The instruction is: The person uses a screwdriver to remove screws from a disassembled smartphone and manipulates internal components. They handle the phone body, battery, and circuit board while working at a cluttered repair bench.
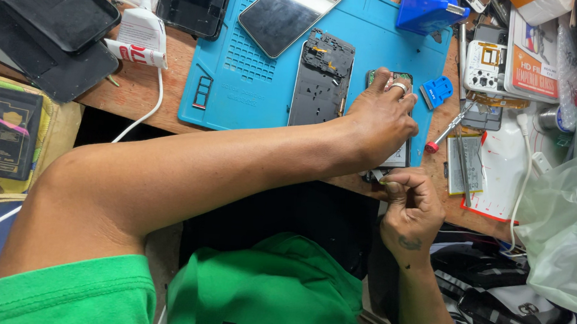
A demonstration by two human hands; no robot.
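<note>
Blue silicone mat (253,80) lies on the wooden surface (146,86), and at its right edge the left hand (379,117) presses flat over an opened phone (396,152), so that only the top end and a strip of the lower part show. The right hand (411,206) is at the near end of the phone, right at the edge of the surface, with its fingers (394,185) pinched narrow on something small; I cannot tell what it is, perhaps a thin tool or a flex cable, because the view there is covered. The left fingers are spread and resting on the phone, not gripping it. The main risk, in my judgement, is that the phone overhangs the edge: if the left hand lifts or the right hand pulls too hard, the phone may slide off toward the lap. A strong pull could also tear a thin cable inside. The dark middle frame (321,80) lies just beside the left wrist, and a wide move of the forearm could push it. The red-handled screwdriver (447,132) lies near the hand and could roll off the surface.
</note>
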